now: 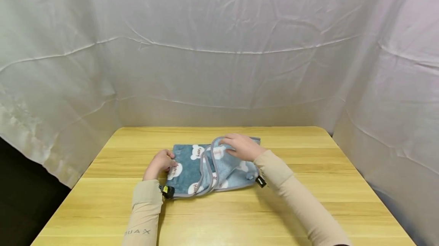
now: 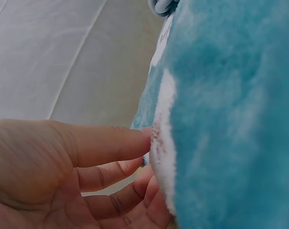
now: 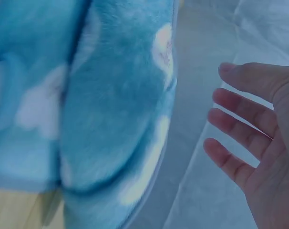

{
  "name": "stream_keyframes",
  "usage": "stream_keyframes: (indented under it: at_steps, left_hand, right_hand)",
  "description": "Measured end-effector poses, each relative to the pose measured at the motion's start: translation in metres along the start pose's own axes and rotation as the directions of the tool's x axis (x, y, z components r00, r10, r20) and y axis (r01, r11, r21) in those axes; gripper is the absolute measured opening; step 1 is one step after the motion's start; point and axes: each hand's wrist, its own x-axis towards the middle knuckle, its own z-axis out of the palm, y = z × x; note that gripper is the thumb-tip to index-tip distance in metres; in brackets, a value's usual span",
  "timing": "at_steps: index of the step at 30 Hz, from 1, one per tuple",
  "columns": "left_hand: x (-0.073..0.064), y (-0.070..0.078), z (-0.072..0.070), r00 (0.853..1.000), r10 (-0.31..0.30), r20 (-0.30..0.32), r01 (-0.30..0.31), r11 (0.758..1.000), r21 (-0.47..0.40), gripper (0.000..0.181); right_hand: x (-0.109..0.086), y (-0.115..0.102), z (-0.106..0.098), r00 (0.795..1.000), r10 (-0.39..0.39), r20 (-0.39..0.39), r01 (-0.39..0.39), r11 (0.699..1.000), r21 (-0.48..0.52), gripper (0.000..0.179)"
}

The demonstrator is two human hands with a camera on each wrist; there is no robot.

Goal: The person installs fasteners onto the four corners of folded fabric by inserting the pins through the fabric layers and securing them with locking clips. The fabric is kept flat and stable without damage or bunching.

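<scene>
A blue fleece blanket [image 1: 186, 170] with white cloud-like patches, red lettering and grey edging lies folded on the table. Its right part is folded over in loose layers, and the edging curves across the middle. My left hand [image 1: 162, 162] pinches the blanket's left edge. In the left wrist view the thumb [image 2: 111, 142] presses a white patch, with the other fingers tucked behind the cloth. My right hand [image 1: 241, 146] hovers over the folded right part. The right wrist view shows its fingers [image 3: 240, 126] spread and apart from the fleece [image 3: 116, 105], holding nothing.
The wooden table [image 1: 295, 200] extends around the blanket on all sides. Pale hanging sheets [image 1: 233, 78] enclose its back and sides. A dark gap [image 1: 27, 192] shows beyond the left edge. Small black devices [image 1: 167, 191] are strapped at both wrists.
</scene>
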Motion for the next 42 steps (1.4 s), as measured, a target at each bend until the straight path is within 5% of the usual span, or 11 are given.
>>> stream_keyframes:
  at_steps: [6, 10, 23, 25, 35, 42]
  left_hand:
    - [0.001, -0.003, -0.001, 1.000, -0.007, -0.004, 0.008, 0.999, 0.031, 0.026]
    - [-0.001, -0.003, 0.000, 1.000, -0.022, 0.007, 0.022, 0.999, 0.032, 0.024]
    - [0.000, -0.001, 0.003, 1.000, -0.014, 0.006, 0.014, 0.999, 0.032, 0.025]
    - [0.001, -0.001, 0.003, 1.000, -0.015, 0.005, 0.015, 0.999, 0.030, 0.025]
    - [-0.001, 0.001, 0.003, 1.000, -0.012, 0.008, 0.011, 0.999, 0.047, 0.025]
    - [-0.004, 0.001, 0.004, 1.000, -0.011, 0.009, 0.010, 0.999, 0.033, 0.025]
  right_hand:
    - [0.042, 0.001, 0.019, 0.993, 0.012, 0.114, -0.010, 1.000, -0.018, 0.037]
    - [0.060, 0.001, 0.032, 0.969, 0.065, 0.238, -0.062, 0.998, -0.022, 0.040]
    - [0.079, 0.004, 0.053, 0.826, 0.244, 0.509, -0.301, 0.953, 0.031, 0.061]
    - [0.079, 0.004, 0.053, 0.816, 0.243, 0.524, -0.308, 0.951, 0.039, 0.060]
    - [0.074, 0.006, 0.040, 0.865, 0.210, 0.455, -0.252, 0.967, 0.033, 0.032]
    - [0.053, 0.016, 0.017, 0.949, 0.031, 0.313, -0.050, 0.997, 0.054, 0.020]
